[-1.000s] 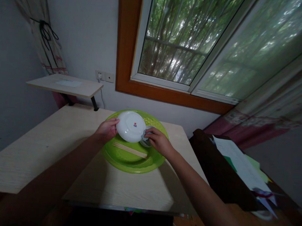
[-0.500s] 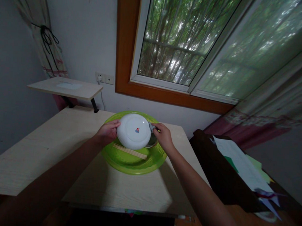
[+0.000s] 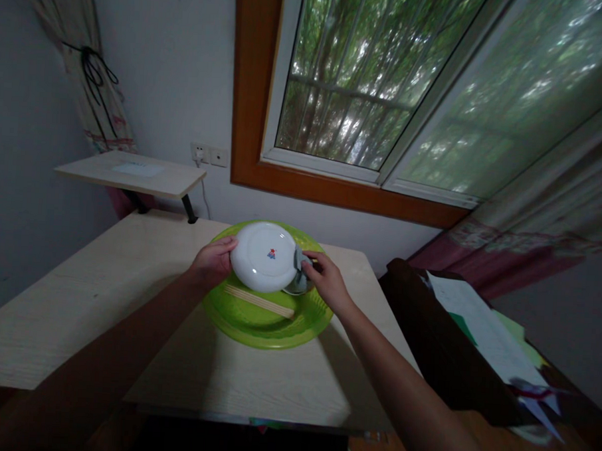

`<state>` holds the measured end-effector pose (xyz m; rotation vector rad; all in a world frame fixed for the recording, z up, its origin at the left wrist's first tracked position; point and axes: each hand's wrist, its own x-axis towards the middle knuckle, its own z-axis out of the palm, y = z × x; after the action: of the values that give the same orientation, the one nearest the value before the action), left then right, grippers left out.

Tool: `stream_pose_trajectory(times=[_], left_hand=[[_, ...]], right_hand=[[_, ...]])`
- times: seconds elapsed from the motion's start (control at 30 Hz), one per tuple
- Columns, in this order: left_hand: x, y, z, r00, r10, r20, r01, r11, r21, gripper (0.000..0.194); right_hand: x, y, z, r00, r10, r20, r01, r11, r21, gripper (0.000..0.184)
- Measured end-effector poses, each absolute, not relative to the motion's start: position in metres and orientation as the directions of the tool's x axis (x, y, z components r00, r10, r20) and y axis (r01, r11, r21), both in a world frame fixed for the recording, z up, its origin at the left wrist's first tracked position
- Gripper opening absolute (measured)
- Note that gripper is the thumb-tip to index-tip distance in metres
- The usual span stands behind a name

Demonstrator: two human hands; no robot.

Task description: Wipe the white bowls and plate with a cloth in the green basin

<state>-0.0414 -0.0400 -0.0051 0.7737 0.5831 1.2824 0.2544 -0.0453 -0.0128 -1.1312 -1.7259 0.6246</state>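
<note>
My left hand (image 3: pixel 210 262) grips the left rim of a white plate (image 3: pixel 262 258), tilted up so its underside with a small red and blue mark faces me. My right hand (image 3: pixel 326 280) is closed on a small grey cloth (image 3: pixel 299 260) pressed against the plate's right edge. Both hands hover over a large green basin (image 3: pixel 267 324) standing on the light wooden table (image 3: pixel 128 298). A pair of wooden chopsticks (image 3: pixel 258 301) lies inside the basin. A small bowl-like item below the cloth is mostly hidden.
A small wall shelf (image 3: pixel 131 171) sticks out at the back left beside a tied curtain. Right of the table stands a dark piece of furniture (image 3: pixel 436 338) with papers (image 3: pixel 481 326) on it. A barred window fills the wall behind.
The right hand rose from the basin's right side to the plate's right edge with the cloth. The plate turned a little, its underside now facing me more squarely.
</note>
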Motion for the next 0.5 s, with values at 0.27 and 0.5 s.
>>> stream_pose_trajectory(times=[0.27, 0.5], left_hand=[[-0.041, -0.041, -0.001, 0.121, 0.992, 0.035, -0.661, 0.054, 0.749, 0.032], [-0.041, -0.039, -0.003, 0.142, 0.990, 0.016, -0.668, 0.084, 0.739, 0.034]], right_hand=[[0.248, -0.051, -0.016, -0.136, 0.902, 0.410, 0.357, 0.430, -0.829, 0.024], [0.253, -0.044, -0.005, -0.157, 0.838, 0.522, 0.452, 0.531, -0.717, 0.018]])
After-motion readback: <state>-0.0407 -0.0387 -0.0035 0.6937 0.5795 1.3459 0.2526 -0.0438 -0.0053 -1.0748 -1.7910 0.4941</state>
